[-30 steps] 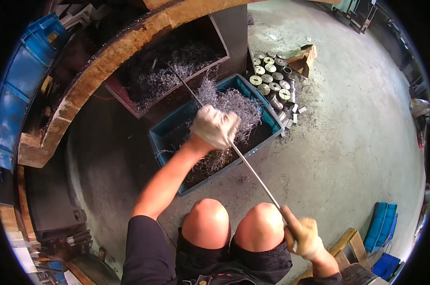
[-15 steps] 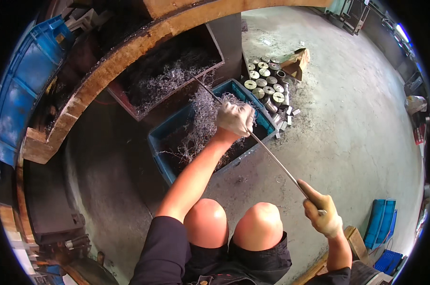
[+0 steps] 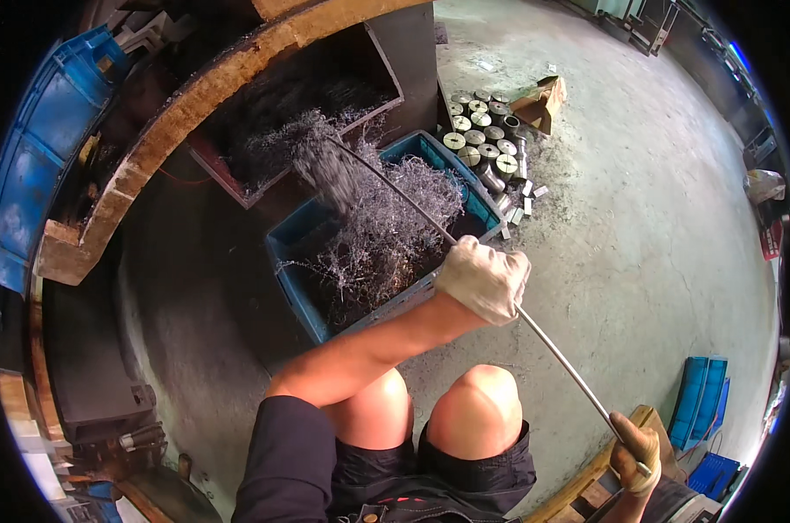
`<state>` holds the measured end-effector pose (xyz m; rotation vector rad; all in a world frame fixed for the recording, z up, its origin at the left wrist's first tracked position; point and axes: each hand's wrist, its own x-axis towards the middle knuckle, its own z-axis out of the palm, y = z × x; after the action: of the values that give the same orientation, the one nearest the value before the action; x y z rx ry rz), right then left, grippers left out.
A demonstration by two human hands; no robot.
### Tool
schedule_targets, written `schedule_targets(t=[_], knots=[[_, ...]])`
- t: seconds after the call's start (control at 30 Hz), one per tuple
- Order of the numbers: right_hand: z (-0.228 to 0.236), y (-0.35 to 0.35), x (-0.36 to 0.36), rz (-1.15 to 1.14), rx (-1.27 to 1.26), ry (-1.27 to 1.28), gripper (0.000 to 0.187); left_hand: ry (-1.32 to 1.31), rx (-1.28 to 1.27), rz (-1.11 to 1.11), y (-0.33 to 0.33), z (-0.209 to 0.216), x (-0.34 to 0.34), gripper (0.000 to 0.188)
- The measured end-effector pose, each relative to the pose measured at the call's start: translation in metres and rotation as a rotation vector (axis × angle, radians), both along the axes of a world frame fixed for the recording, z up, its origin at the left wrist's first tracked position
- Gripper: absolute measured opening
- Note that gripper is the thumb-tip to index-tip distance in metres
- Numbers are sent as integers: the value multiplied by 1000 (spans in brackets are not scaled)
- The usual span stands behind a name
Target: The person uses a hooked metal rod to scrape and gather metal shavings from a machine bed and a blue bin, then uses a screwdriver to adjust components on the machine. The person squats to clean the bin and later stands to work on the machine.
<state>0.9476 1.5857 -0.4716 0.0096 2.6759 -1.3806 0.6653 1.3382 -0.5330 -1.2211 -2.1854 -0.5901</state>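
Partly over a blue rectangular plastic bin (image 3: 301,305), clamped a thin grey metal rod (image 3: 562,358) in white-gloved left hand (image 3: 484,279) and gloved right hand (image 3: 639,451). Slanted its long axis forward-left, into silvery curled metal shavings (image 3: 377,227).

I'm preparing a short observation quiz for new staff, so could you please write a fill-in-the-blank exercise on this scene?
The grip nearer the tub is the ____ one.
Counting the other grip, the number of grips on the rod is ____.
Upright cylinders stand on the ____.
The tub, which holds shavings, is ____ in colour.

Missing words: left; two; floor; blue.
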Motion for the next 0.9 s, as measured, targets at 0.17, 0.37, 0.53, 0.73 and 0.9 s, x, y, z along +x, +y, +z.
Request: schedule_targets(t=[0.17,0.37,0.53,0.73,0.9], knots=[[-20,-26,-30,-4,-39,48,49,128,-73,-12,-17,5,-36,16],[-22,-109,-154,1,-189,-4,49,61,-229,240,-93,6,-136,19],[-52,-177,-247,135,-125,322,45,-218,-241,504,-165,-11,-204,15],[-35,-147,-259,279,-98,304,46,-257,-149,568,-158,-38,-186,20],[53,-92,-202,265,74,-150,51,-139,-29,347,-107,-13,-119,17]])
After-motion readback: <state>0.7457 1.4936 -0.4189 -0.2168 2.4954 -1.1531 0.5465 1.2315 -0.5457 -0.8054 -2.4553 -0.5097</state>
